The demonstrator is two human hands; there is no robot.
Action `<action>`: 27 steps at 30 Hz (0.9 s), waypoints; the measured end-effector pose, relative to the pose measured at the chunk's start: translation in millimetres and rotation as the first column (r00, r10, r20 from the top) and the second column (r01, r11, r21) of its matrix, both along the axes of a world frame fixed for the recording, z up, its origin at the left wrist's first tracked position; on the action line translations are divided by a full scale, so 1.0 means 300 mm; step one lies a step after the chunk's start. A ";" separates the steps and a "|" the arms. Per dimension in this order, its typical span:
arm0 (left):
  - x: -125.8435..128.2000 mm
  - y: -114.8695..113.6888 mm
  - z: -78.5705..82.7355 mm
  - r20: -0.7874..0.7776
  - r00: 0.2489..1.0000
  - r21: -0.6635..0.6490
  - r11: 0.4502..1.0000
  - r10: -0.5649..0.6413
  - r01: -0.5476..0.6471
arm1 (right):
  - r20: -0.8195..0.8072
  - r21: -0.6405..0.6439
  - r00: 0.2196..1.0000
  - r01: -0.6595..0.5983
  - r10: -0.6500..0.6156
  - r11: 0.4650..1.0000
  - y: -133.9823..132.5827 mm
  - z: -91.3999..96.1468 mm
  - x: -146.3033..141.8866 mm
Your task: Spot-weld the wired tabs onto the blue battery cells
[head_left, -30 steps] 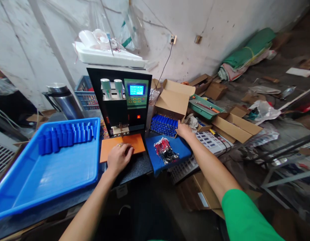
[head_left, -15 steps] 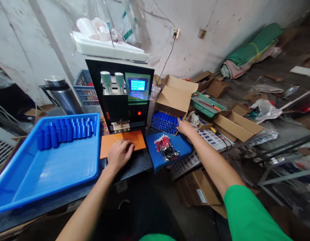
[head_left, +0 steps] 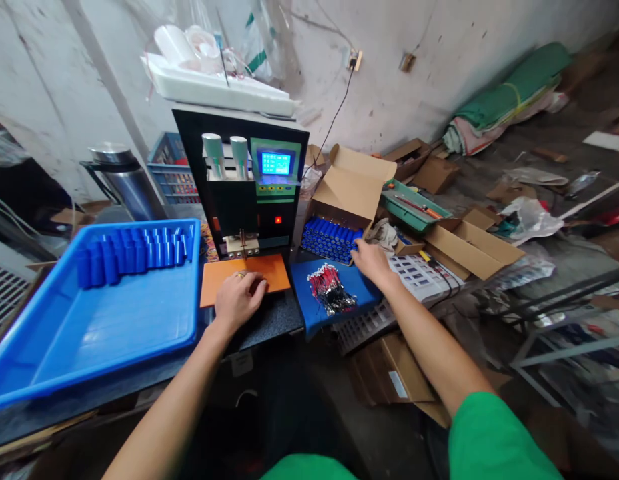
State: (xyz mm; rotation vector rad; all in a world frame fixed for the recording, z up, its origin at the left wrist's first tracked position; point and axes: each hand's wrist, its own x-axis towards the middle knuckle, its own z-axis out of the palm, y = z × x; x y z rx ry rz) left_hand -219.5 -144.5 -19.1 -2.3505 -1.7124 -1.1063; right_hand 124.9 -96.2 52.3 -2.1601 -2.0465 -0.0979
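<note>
My left hand rests knuckles-up on the orange pad in front of the black spot-welding machine, fingers curled under; what they hold is hidden. My right hand reaches to the right, its fingertips at the near edge of the blue battery cells packed in an open cardboard box. Its fingers bend over the cells and their tips are hidden. A bundle of red-and-black wires lies on a blue cloth between my hands.
A big blue tray with a row of blue cells sits at the left. Behind it stand a steel kettle and a blue crate. Open cartons, a green tray and scattered litter lie at the right.
My right hand drew back a little from the box edge, then dropped onto the front row of cells. The left hand stayed on the orange pad. The view shifted slightly.
</note>
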 end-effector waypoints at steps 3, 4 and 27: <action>-0.001 0.002 0.000 0.002 1.000 0.010 1.000 0.003 -0.003 | -0.231 0.030 0.964 -0.127 0.131 0.991 -0.019 -0.070 -0.040; -0.002 0.002 0.001 0.004 1.000 0.009 1.000 0.002 -0.002 | -0.299 0.031 0.941 -0.157 0.159 0.987 -0.015 -0.094 -0.055; 0.018 -0.017 0.021 0.008 0.999 -0.046 0.998 0.044 -0.044 | -0.762 0.028 0.618 -0.264 0.191 0.964 0.125 -0.224 -0.085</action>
